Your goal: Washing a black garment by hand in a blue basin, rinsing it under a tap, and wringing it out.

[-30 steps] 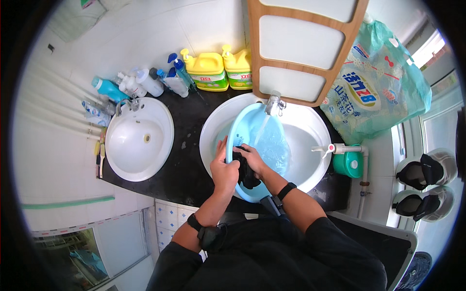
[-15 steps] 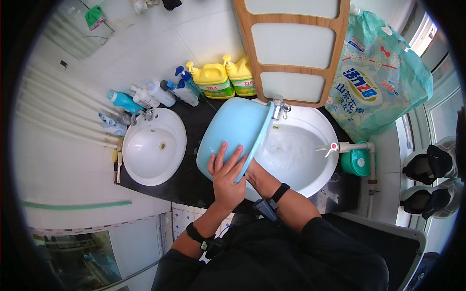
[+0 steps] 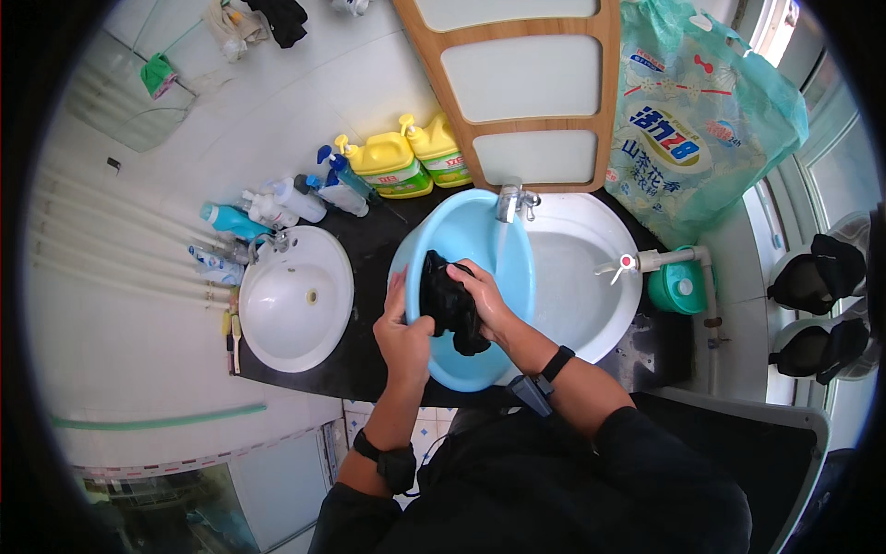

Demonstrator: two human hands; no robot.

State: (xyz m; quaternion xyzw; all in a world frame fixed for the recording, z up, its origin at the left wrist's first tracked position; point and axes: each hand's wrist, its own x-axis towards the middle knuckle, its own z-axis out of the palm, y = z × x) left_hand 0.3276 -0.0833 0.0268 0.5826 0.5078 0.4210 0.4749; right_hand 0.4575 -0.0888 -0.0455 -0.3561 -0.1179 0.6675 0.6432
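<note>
A light blue plastic basin [image 3: 475, 222] is tilted over the left part of the right-hand white sink [image 3: 591, 323], its inside now facing me. My left hand [image 3: 404, 332] grips the basin's left rim, thumb over the edge and fingers on the outer wall. Inside the basin, my right hand [image 3: 486, 300] is closed on a wet-looking black cloth [image 3: 449, 309] bunched against the left wall. The kind of garment cannot be made out. From the chrome faucet [image 3: 508, 201] at the back, a thin stream of water runs into the basin.
A second white sink [image 3: 300, 309] is at the left, with several bottles [image 3: 235, 222] behind it. Yellow pump jugs [image 3: 383, 162] stand by a wood-framed panel [image 3: 531, 83]. A pipe tap [image 3: 628, 263] juts over the right sink near a green container [image 3: 683, 291]. A large bag [image 3: 701, 129] stands behind.
The basin has turned from showing its underside to showing its inside. My right hand, hidden behind it before, now shows holding the black cloth. My left hand has shifted to the left rim.
</note>
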